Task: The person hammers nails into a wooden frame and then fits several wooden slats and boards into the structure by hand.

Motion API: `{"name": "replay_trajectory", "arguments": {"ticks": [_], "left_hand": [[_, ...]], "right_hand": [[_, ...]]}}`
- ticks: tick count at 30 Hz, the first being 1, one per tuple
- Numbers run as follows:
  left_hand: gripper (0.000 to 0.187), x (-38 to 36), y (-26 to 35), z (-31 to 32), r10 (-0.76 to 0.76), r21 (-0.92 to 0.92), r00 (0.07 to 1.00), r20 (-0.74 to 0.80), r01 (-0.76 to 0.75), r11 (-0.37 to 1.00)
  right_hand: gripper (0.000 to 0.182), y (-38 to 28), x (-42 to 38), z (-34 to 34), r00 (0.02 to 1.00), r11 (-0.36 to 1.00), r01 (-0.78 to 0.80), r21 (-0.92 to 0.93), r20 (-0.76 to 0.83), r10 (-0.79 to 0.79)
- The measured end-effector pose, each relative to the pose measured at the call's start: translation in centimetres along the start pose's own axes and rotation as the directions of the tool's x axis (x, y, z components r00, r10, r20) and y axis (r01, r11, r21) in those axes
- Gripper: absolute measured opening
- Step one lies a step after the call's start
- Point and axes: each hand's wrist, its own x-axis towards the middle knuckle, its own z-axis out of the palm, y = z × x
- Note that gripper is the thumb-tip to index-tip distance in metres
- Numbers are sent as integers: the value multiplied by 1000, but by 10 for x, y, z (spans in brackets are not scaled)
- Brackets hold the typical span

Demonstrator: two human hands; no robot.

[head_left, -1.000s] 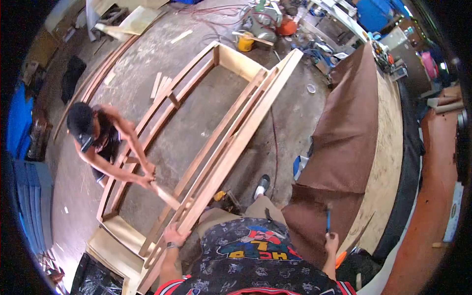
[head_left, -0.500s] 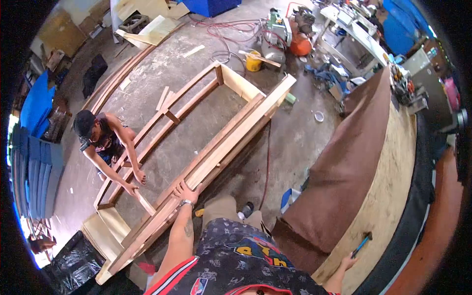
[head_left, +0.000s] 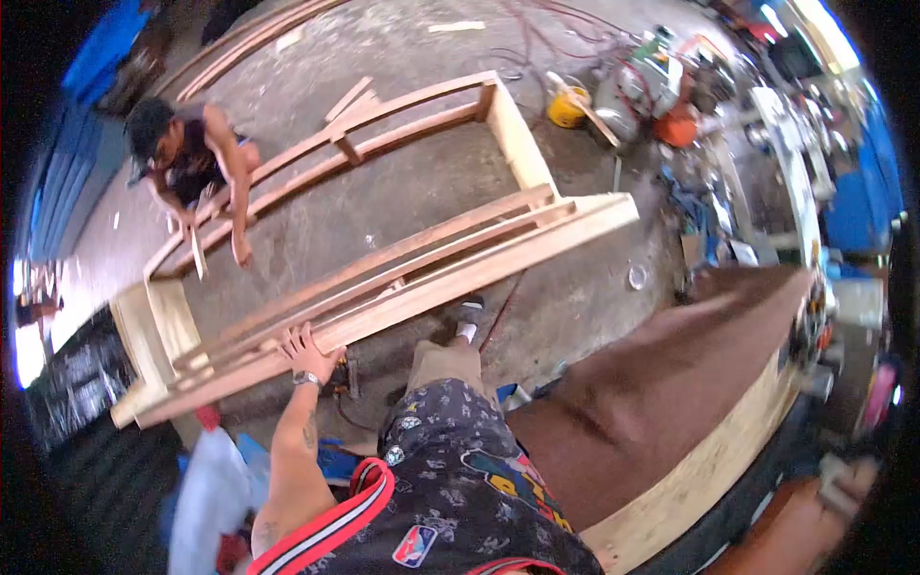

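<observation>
My left hand (head_left: 311, 353) lies with spread fingers on the near beam (head_left: 431, 292) of a long, curved wooden frame. Neither my right hand nor the hammer can be seen. Across the frame a crouching person (head_left: 187, 158) has one hand around a short wooden strip (head_left: 198, 251), which points down inside the frame; that person's other hand hangs over the opening with nothing visible in it. Pale panels (head_left: 522, 144) close the frame's ends.
A brown sheet (head_left: 661, 383) covers part of a curved plywood piece (head_left: 709, 489) at the lower right. Beyond the frame are a yellow bucket (head_left: 566, 107), a compressor (head_left: 618, 101) and red hoses. A blue-and-white bag (head_left: 216, 489) is at the lower left.
The view has swung, so the frame lies flatter across it. My right hand and the blue-handled hammer have left view. The other person's strip is off the near beam and held upright.
</observation>
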Motion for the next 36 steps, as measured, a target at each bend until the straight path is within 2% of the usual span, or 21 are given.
{"name": "replay_trajectory", "arguments": {"ticks": [4,6,9,11,13,14,15,16,18,19,21,23,24,26,27,28,29,30,32,33,36], "left_hand": [[106,6,4,-11,-52,20,996,75,50,999],[104,5,11,-16,-66,0,995,78,66,998],[101,25,58,-21,33,-57,996,-80,-38,998],[91,35,112,-6,86,-210,912,-402,-183,960],[78,38,183,-20,56,-273,889,-454,-198,941],[67,47,208,-20,65,-528,907,-417,-300,794],[59,47,236,-23,-7,-538,969,-246,-130,833],[53,48,261,-24,-83,-628,962,-259,-103,771],[54,62,294,-16,-274,-577,952,-138,148,803],[50,64,305,-48,-352,-539,936,26,310,783],[52,68,314,-33,-479,-507,861,-172,340,792],[42,73,324,-34,-502,-475,796,-338,316,821],[40,74,322,-43,-527,-543,806,-269,325,774],[34,76,328,-9,-569,-574,801,-188,381,725],[29,72,328,-9,-539,-719,833,-122,300,627],[24,69,329,-9,-507,-839,860,-56,235,492],[27,77,339,-36,-581,-806,793,185,461,372],[30,84,349,-65,-615,-704,671,414,664,251],[27,84,336,-18,-585,-425,807,-86,502,754],[29,81,340,-18,-538,-340,827,-163,464,818],[33,84,342,-29,-466,-403,851,-242,349,846]], "right_hand": [[73,-130,64,-14,860,891,443,98,236,-453],[63,-214,88,-12,749,739,572,356,140,-647],[54,-392,65,-52,548,528,761,377,62,-834],[47,-494,43,-67,420,385,797,464,31,-907],[47,-588,-26,-92,372,359,795,489,76,-925],[47,-626,-28,-82,270,239,823,516,15,-963],[46,-674,-43,-64,145,97,827,554,-44,-988],[46,-707,-85,-72,120,108,805,584,18,-993],[49,-793,-107,-28,-156,-209,880,427,-156,-975],[49,-818,-136,-22,-245,-311,877,367,-218,-945],[47,-854,-178,-10,-351,-392,877,277,-188,-917],[41,-863,-212,0,-270,-264,961,-78,-81,-960],[38,-864,-226,-2,-160,-161,969,-186,20,-987],[44,-870,-208,11,-376,-447,811,-379,248,-893],[40,-881,-162,71,-365,-371,922,108,-74,-928],[40,-873,-165,57,-332,-328,942,-65,-51,-942],[38,-868,-183,31,-176,-178,976,-122,28,-984],[28,-864,-204,-3,-241,-245,964,-102,48,-969],[25,-867,-206,17,-203,-196,976,-99,-71,-977],[25,-867,-207,9,-232,-219,970,-108,-122,-965],[40,-875,-212,4,-201,-202,978,-43,28,-979]]}}
